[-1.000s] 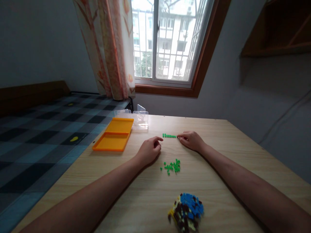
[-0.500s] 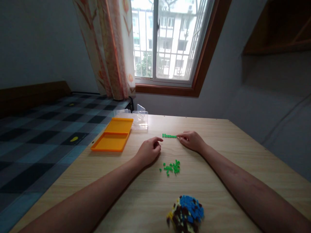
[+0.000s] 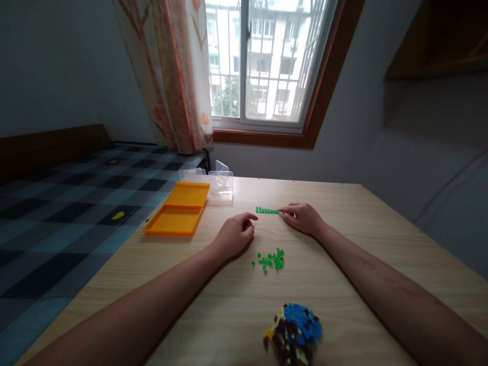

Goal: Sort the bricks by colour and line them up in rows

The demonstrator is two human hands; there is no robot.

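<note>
A short straight row of small green building bricks [image 3: 267,210] lies on the wooden table. At its right end is my right hand [image 3: 301,217], thumb and fingertips closed on the last green brick, which they mostly cover. My left hand [image 3: 235,234] rests on the table left of the row and a little nearer to me. Its index finger reaches out toward the row while the other fingers curl loosely, and nothing shows in them. Between my forearms sits a loose heap of green bricks [image 3: 277,259], a few scattered at its left.
A larger pile of blue, brown, cream and yellow bricks [image 3: 301,325] lies near me. An opened orange case [image 3: 173,218] stands at the table's left edge, with clear plastic boxes [image 3: 221,185] behind it. A bed with a checked cover [image 3: 76,203] adjoins the left side.
The whole view has shifted very slightly. Both hands keep nearly the same places, the right one still at the row's right end.
</note>
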